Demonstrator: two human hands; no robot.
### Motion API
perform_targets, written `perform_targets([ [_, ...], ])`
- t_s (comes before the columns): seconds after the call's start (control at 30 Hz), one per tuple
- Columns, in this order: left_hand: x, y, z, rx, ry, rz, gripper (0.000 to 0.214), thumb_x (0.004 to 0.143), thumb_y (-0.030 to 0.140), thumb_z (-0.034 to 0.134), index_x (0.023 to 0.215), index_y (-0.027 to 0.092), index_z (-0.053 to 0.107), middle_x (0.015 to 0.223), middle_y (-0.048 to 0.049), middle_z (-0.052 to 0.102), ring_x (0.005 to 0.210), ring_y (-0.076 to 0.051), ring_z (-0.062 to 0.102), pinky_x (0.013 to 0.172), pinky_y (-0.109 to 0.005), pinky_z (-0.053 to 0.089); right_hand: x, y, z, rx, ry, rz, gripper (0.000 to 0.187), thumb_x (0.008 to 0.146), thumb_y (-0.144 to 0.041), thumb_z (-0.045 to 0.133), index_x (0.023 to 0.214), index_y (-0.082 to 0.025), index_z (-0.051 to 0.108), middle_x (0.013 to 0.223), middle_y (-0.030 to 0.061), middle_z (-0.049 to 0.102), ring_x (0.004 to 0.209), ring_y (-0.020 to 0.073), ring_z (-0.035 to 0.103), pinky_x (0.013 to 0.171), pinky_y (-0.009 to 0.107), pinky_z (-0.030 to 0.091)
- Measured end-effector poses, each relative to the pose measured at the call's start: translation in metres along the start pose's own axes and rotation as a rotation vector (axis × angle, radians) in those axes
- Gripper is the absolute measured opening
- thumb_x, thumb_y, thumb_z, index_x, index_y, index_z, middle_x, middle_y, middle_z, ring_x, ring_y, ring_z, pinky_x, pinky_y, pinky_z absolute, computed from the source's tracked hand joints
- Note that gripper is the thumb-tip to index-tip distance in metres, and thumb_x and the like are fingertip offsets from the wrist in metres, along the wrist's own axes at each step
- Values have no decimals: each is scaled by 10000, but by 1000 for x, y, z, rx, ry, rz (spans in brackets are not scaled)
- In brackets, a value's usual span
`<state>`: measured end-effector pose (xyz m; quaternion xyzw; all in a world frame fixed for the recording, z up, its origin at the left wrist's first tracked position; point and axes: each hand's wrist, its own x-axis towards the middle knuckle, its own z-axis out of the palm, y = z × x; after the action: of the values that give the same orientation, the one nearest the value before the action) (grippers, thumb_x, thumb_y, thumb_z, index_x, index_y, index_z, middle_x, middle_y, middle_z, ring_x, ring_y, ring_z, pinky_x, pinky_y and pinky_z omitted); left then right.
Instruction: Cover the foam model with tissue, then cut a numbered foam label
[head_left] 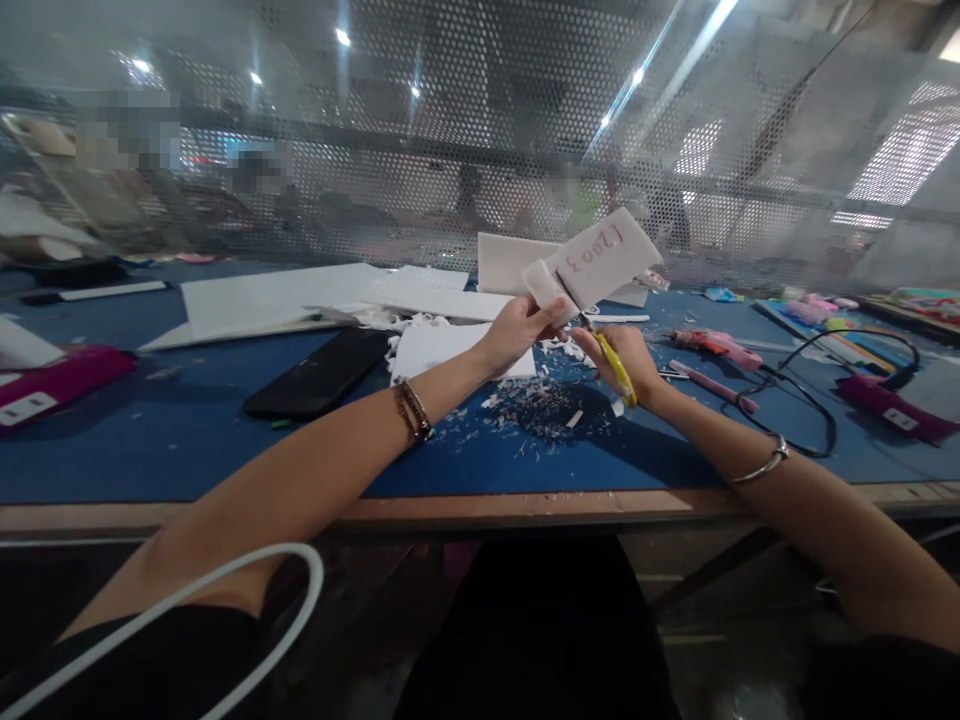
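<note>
My left hand (521, 332) grips the lower left end of a white piece of board (604, 258), held tilted above the bench. Reddish handwritten numbers mark its face. My right hand (626, 355) is closed around yellow-handled scissors (619, 372), whose dark blade lies across the board close to my left fingers. Part of the handle is hidden by the hand. Below both hands, small white scraps (551, 400) are scattered over the blue bench top (480, 465).
White sheets (277, 300) and a black phone-like slab (322, 375) lie left. To the right are a pink glue gun (724, 350), a pink stick (712, 385), a black cable (831, 425) and a magenta socket block (896, 408). Perforated metal screen (450, 100) stands behind; a white cable (311, 570) loops in front.
</note>
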<state>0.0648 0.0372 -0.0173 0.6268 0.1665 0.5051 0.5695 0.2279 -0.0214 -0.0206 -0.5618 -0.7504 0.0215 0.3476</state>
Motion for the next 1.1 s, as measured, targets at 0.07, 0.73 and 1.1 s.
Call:
perform_targets([
  [0.07, 0, 0, 0, -18, 1, 1, 260, 803, 328, 738, 885, 112, 619, 721, -16, 639, 581, -81, 581, 590, -204, 496, 0, 0, 0, 38, -1, 8, 591, 873, -697, 332, 531, -217, 365, 497, 10, 379, 548, 165, 509, 570, 287, 330],
  [0.73, 2, -2, -2, -142, 90, -80, 148, 819, 225, 727, 822, 122, 621, 655, 24, 604, 481, -39, 531, 515, -172, 466, 5, 11, -20, 582, -550, -22, 414, 710, -490, 725, 894, -184, 515, 757, -24, 512, 654, 98, 487, 573, 226, 446],
  [1.1, 3, 0, -5, -153, 79, -83, 163, 797, 224, 741, 792, 118, 617, 651, 11, 589, 517, -50, 519, 514, -177, 436, 5, 11, -12, 712, -472, 107, 488, 790, -651, 592, 844, -166, 563, 744, 59, 694, 598, 152, 654, 492, 234, 465],
])
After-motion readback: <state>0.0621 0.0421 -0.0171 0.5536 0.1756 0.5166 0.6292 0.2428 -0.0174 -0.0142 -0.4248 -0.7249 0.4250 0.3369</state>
